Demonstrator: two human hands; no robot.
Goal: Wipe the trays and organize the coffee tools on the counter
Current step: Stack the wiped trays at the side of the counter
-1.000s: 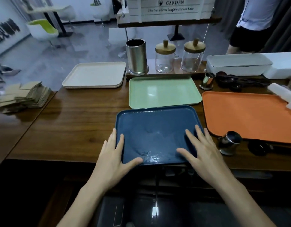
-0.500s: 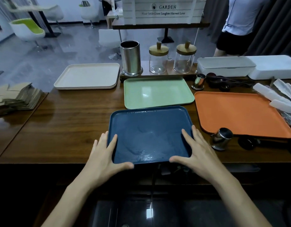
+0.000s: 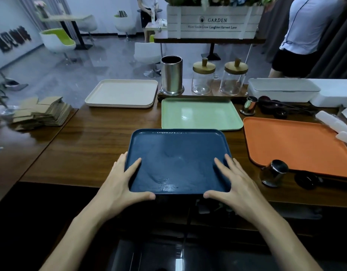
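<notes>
Head view: blue tray (image 3: 178, 157) at the near edge of the counter (image 3: 80, 145), left hand (image 3: 119, 184) and right hand (image 3: 235, 184) flat on its near corners, fingers straight and spread, grasping nothing. Smears suggest wiping is unfinished, with no cloth visible; the steel cup (image 3: 274, 173) beside the orange tray (image 3: 292, 141) and the dark scoops (image 3: 276, 108) behind it appear unsorted.
</notes>
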